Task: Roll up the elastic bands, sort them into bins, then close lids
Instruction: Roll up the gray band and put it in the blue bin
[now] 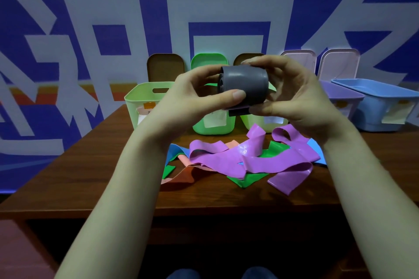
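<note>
Above the desk: both hands hold a rolled grey band (243, 88) in the air, in front of the row of bins.
Grey band: wound into a thick roll, its axis lying roughly sideways; a short loose tail hangs from its underside.
Left hand (192, 95): fingers closed on the left end of the roll, thumb laid across the lower front, the other fingers curved behind the top.
Right hand (292, 95): fingers closed on the right end of the roll, fingertips resting on top, thumb pressed beneath beside the loose tail.
Desk (90, 176): dark brown wood; the landmark for what follows.
Loose bands, mid-desk below the roll: a tangled heap of unrolled strips, with purple bands (254, 158) uppermost, green bands (244, 180) and blue bands (316, 149) showing beneath, and a salmon band (183, 173) at the heap's left edge.
Pale green bin (140, 102): at the far edge of the desk, left of the roll, open, labelled on its front.
Bright green bin (213, 127): far edge of the desk, directly behind and below the roll, largely hidden by the hands.
Purple bin (340, 95): far edge, right of the right hand, open.
Blue bin (381, 106): far right end of the desk, just beside the purple bin, open.
Lids (164, 67): standing upright behind the bins, against the wall.
Wall (68, 29): blue with large white characters, behind the desk.
</note>
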Motion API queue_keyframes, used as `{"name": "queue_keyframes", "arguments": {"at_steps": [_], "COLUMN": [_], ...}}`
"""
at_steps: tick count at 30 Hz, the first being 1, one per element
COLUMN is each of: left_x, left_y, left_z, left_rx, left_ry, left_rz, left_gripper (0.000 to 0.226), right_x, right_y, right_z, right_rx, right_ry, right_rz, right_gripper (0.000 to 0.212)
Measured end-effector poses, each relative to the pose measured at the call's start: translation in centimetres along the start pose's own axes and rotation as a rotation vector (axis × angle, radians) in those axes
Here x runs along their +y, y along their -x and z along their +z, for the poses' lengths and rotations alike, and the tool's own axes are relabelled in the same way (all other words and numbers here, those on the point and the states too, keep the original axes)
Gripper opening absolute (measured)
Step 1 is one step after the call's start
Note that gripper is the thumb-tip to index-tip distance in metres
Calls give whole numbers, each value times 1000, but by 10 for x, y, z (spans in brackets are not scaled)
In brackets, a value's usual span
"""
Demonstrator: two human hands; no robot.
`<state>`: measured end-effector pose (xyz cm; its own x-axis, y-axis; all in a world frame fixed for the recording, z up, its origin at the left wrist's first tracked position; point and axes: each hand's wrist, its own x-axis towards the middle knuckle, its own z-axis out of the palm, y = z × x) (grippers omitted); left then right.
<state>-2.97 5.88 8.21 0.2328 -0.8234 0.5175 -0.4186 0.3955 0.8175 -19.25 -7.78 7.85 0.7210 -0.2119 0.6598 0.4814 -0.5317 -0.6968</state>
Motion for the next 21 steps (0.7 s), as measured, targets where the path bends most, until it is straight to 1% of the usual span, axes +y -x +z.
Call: {"name": "queue_keyframes", "arguments": {"at_steps": [5, 7, 9, 11, 14, 16, 21], "left_x": [-3, -4, -2, 0, 5, 6, 14], "left_y": [0, 0, 1, 3, 6, 8, 15], "left_z": [4, 3, 2, 3, 5, 5, 4], "left_rx": [71, 90, 80, 63, 39, 22, 8], "left_ry": [50, 21, -12, -14, -10, -5, -11], "left_rz": [46, 55, 61, 66, 86, 95, 107], "left_gripper": [45, 48, 56, 60, 63, 67, 68], "right_x": [1, 0, -1, -2, -3, -5, -14], "right_y": [-2, -2, -2, -2, -1, 1, 3], "right_z": [-3, -4, -4, -5, -6, -5, 0], "right_rx": [-57, -63, -23, 19, 12, 0, 7], "right_ry": [-49, -97, -154, -157, -127, -159, -183], "right_rz": [61, 86, 116, 146, 186, 207, 207], "right_gripper": [68, 72, 74, 78, 81, 81, 78]}}
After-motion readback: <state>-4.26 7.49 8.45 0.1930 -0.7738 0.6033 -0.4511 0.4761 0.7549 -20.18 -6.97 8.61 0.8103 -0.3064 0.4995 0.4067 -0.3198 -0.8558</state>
